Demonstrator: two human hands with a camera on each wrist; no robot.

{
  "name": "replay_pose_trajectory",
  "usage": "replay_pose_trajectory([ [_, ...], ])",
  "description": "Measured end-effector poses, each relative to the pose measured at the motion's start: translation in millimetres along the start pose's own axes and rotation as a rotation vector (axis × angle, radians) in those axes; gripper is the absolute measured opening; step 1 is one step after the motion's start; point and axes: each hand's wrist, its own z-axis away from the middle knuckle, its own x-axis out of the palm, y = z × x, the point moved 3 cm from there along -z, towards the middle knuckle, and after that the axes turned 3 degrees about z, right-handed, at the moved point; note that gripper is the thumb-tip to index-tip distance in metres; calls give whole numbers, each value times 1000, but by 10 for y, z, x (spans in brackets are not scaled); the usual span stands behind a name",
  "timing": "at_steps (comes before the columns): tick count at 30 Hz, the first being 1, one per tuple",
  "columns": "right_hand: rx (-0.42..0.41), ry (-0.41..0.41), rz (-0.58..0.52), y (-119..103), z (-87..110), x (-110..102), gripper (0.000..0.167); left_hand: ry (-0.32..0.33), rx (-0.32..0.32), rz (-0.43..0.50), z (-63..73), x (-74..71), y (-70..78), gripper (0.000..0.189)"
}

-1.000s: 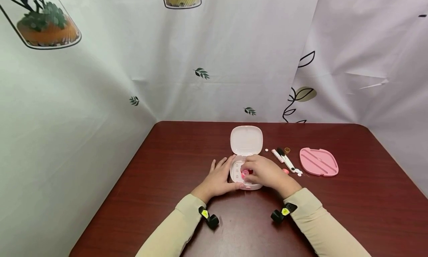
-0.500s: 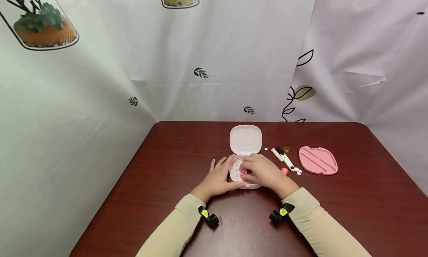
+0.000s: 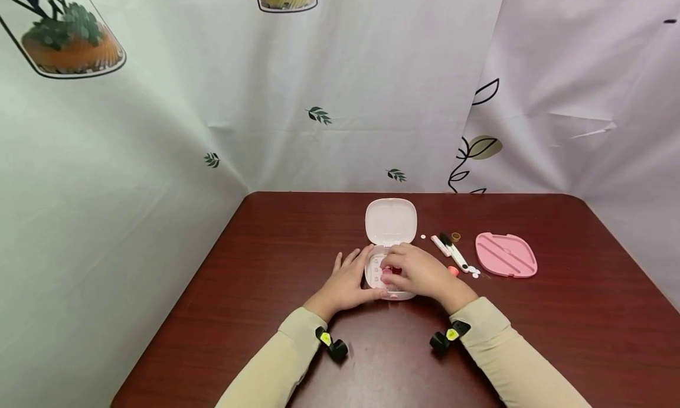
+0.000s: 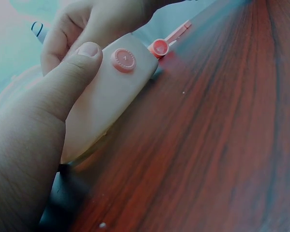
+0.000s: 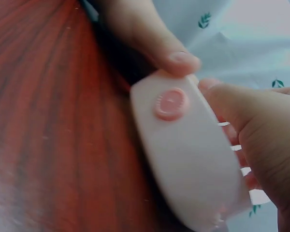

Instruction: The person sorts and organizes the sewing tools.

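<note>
A pale, rounded box [image 3: 374,276] with its lid [image 3: 391,221] flipped up lies on the table, near the middle. On its front wall is a round pink button [image 4: 123,60]. My left hand [image 3: 345,283] steadies the box's left side, fingers straight and spread, thumb [image 4: 76,77] pressed on the front rim. Inside the box, my right hand [image 3: 417,271] pinches a small pink round piece [image 3: 386,272], mostly hidden by the fingers; its exact kind cannot be made out. The right thumb [image 5: 227,99] is beside the left thumb at the box rim.
Right of the box lie a slim white tool with a black end [image 3: 454,254], a short white-and-pink stick [image 3: 440,246], a gold-coloured ring [image 3: 455,237], several small white discs [image 3: 473,271] and a coral piece [image 3: 453,271]. Farther right is a pink ridged panel [image 3: 506,255].
Both hands stay at the box. The right fingers have shifted slightly over the pink piece, covering more of it; the rest of the table looks the same.
</note>
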Motion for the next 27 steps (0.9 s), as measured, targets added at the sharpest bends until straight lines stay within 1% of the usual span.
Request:
replay_pose_trajectory([
  [4, 50, 16, -27, 84, 18, -107, 18, 1, 0, -8, -9, 4, -5, 107],
  [7, 103, 31, -41, 175, 51, -215, 18, 2, -3, -6, -15, 8, -10, 107],
  [12, 188, 78, -69, 336, 139, -410, 12, 9, -4, 11, -14, 20, -22, 107],
  [15, 241, 80, -74, 422, 195, -514, 12, 11, -3, 19, -12, 22, -21, 106],
  [17, 287, 53, -90, 473, 240, -574, 14, 10, -2, 21, -10, 29, -21, 105],
  [19, 334, 4, -105, 521, 287, -622, 16, 8, 0, 15, -10, 35, -23, 104],
  [23, 439, -139, -151, 587, 365, -688, 18, 10, 6, 14, -10, 34, -20, 103],
  [27, 549, -268, -181, 611, 416, -693, 19, 5, -3, 15, -6, 25, -19, 103],
])
